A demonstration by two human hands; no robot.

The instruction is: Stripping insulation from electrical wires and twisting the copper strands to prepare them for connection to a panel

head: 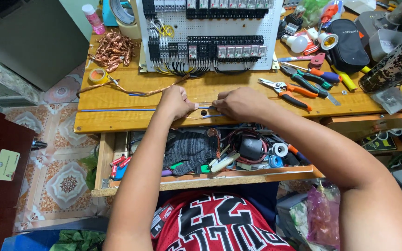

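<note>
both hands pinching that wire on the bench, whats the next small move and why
Probably draw the hands apart to pull the wire straight. The left hand and right hand each have a grip on it close together, and the short span between them looks taut, while the copper length trailing left still curves across the bench. What the fingertips are doing is too small to tell.

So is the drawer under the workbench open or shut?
Open: the drawer is pulled out under the bench, showing a dark glove, tape rolls and tools inside.
</note>
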